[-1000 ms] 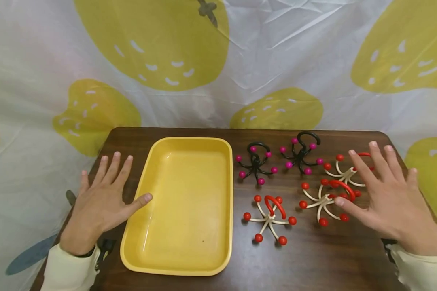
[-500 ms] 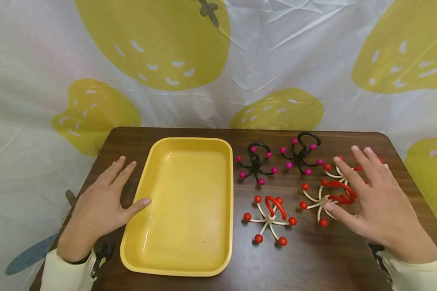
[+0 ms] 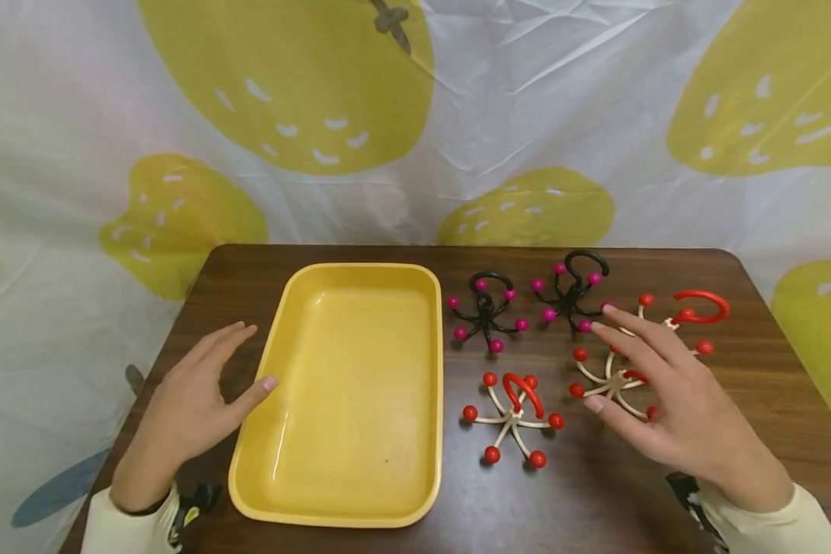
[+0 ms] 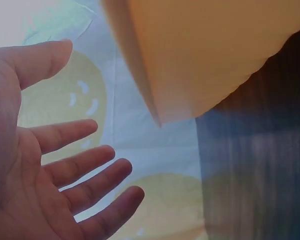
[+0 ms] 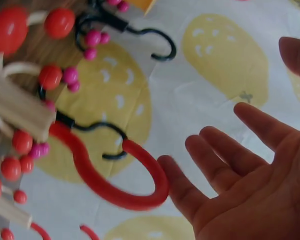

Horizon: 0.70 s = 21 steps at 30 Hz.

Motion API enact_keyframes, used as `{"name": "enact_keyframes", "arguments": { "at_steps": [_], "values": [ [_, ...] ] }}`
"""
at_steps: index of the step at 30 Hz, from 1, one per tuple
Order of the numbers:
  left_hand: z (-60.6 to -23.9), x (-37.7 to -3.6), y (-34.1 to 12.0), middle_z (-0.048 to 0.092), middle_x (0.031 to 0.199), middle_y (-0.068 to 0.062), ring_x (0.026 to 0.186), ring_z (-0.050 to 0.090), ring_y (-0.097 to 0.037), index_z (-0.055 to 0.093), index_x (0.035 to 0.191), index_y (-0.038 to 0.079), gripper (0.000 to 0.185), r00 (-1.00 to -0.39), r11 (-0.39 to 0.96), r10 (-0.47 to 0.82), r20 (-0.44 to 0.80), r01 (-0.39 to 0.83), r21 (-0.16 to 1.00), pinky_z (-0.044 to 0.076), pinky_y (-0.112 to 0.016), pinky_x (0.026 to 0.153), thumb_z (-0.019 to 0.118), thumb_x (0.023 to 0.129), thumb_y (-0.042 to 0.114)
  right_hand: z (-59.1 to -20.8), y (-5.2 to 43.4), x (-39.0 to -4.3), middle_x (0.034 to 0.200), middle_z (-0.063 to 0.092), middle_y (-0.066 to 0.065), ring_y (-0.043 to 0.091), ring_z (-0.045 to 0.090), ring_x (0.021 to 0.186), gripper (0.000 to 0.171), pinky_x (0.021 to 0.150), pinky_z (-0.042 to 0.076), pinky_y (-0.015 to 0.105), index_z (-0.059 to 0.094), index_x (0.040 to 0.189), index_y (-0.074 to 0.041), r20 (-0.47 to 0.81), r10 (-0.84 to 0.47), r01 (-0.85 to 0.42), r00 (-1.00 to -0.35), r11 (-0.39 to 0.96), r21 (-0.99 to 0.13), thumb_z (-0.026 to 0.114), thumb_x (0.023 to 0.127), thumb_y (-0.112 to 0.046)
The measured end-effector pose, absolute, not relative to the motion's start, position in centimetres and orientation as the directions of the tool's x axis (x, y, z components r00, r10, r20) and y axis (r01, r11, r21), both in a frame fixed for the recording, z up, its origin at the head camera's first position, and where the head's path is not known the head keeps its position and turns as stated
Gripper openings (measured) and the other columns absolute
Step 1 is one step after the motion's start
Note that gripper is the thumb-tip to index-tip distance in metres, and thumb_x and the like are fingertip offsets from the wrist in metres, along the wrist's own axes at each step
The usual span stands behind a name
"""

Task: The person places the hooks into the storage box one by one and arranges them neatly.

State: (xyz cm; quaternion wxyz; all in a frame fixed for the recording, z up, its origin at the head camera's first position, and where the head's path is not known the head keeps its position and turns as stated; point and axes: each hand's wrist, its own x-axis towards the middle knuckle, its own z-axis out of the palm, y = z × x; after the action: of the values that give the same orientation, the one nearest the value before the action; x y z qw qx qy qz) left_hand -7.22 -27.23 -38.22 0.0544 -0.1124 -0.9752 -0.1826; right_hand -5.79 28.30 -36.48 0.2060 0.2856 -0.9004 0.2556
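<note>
My left hand [image 3: 235, 377] hovers on its edge beside the left rim of a yellow tray [image 3: 360, 268], fingers relaxed and holding nothing. The left wrist view shows the left hand's bare palm [image 4: 50, 165] next to the tray's wall [image 4: 205, 55]. My right hand [image 3: 630, 377] is spread over a cream hanger with red balls [image 3: 585, 377] and hides its hook and right half. In the right wrist view the right hand's fingers [image 5: 225, 160] are straight, one tip close to a red hook [image 5: 110, 192]. I cannot tell if they touch.
Two black hangers with magenta balls [image 3: 486, 312] [image 3: 571, 296] stand behind on the brown table [image 3: 568, 500]. A second cream hanger [image 3: 515, 412] lies right of the tray, a third [image 3: 689, 315] at the far right. A strawberry-print sheet [image 3: 415, 115] hangs behind.
My right hand slid left and nearer, uncovering the far-right hanger and now covering the middle one. My left hand lifted off the table and tilted onto its edge.
</note>
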Motion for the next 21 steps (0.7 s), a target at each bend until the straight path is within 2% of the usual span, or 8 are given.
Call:
{"name": "enact_keyframes", "arguments": {
  "at_steps": [4, 9, 12, 15, 18, 21],
  "values": [
    [-38.7, -7.1, -27.3, 0.052, 0.155, -0.022, 0.124, 0.063, -0.048, 0.051, 0.155, 0.009, 0.072, -0.967, 0.872, 0.201, 0.159, 0.251, 0.421, 0.057, -0.066, 0.09, 0.074, 0.098, 0.047, -36.7, 27.1, -5.9, 0.147, 0.063, 0.015, 0.014, 0.053, 0.142, 0.071, 0.12, 0.032, 0.013, 0.067, 0.14, -0.004, 0.601, -0.396, -0.678, -0.694, 0.642, -0.359, 0.067, 0.097, -0.062],
    [-39.1, -6.8, -27.4, 0.06, 0.146, -0.019, 0.121, 0.065, -0.039, 0.056, 0.151, 0.011, 0.059, -0.979, 0.827, 0.152, 0.134, 0.201, 0.525, 0.062, -0.054, 0.085, 0.073, 0.102, 0.038, -37.0, 25.8, -6.0, 0.142, 0.066, 0.013, 0.01, 0.058, 0.136, 0.063, 0.116, 0.037, 0.012, 0.07, 0.136, -0.005, 0.618, -0.395, -0.702, -0.679, 0.594, -0.393, 0.071, 0.097, -0.055],
    [-39.3, -6.6, -27.7, 0.063, 0.139, -0.018, 0.114, 0.068, -0.035, 0.057, 0.15, 0.011, 0.056, -0.988, 0.816, 0.117, 0.105, 0.156, 0.557, 0.063, -0.043, 0.08, 0.07, 0.103, 0.039, -37.3, 25.2, -6.1, 0.143, 0.066, 0.011, 0.011, 0.061, 0.133, 0.059, 0.113, 0.038, 0.011, 0.069, 0.137, -0.006, 0.604, -0.409, -0.707, -0.684, 0.574, -0.412, 0.08, 0.093, -0.043],
    [-39.6, -6.6, -27.9, 0.066, 0.137, -0.018, 0.111, 0.071, -0.034, 0.057, 0.149, 0.01, 0.056, -0.993, 0.807, 0.095, 0.069, 0.117, 0.578, 0.061, -0.039, 0.08, 0.068, 0.104, 0.041, -37.7, 24.5, -6.1, 0.143, 0.066, 0.008, 0.013, 0.063, 0.131, 0.062, 0.112, 0.039, 0.01, 0.068, 0.14, -0.01, 0.578, -0.421, -0.7, -0.699, 0.568, -0.433, 0.087, 0.084, -0.028],
    [-39.9, -6.6, -28.1, 0.064, 0.144, -0.017, 0.116, 0.072, -0.036, 0.056, 0.15, 0.01, 0.057, -0.997, 0.788, 0.077, 0.025, 0.076, 0.611, 0.06, -0.041, 0.084, 0.066, 0.105, 0.042, -38.2, 23.9, -6.1, 0.144, 0.066, 0.004, 0.014, 0.064, 0.129, 0.069, 0.11, 0.04, 0.009, 0.066, 0.142, -0.014, 0.551, -0.428, -0.687, -0.717, 0.565, -0.456, 0.09, 0.078, -0.017],
    [-40.2, -6.6, -28.2, 0.062, 0.148, -0.019, 0.119, 0.071, -0.037, 0.053, 0.153, 0.01, 0.058, -0.998, 0.749, 0.06, -0.03, 0.025, 0.662, 0.06, -0.035, 0.081, 0.065, 0.106, 0.043, -38.8, 23.4, -6.1, 0.142, 0.067, 0.002, 0.015, 0.065, 0.127, 0.071, 0.108, 0.042, 0.009, 0.066, 0.143, -0.016, 0.535, -0.431, -0.681, -0.727, 0.55, -0.483, 0.09, 0.076, -0.012]
  ]
}}
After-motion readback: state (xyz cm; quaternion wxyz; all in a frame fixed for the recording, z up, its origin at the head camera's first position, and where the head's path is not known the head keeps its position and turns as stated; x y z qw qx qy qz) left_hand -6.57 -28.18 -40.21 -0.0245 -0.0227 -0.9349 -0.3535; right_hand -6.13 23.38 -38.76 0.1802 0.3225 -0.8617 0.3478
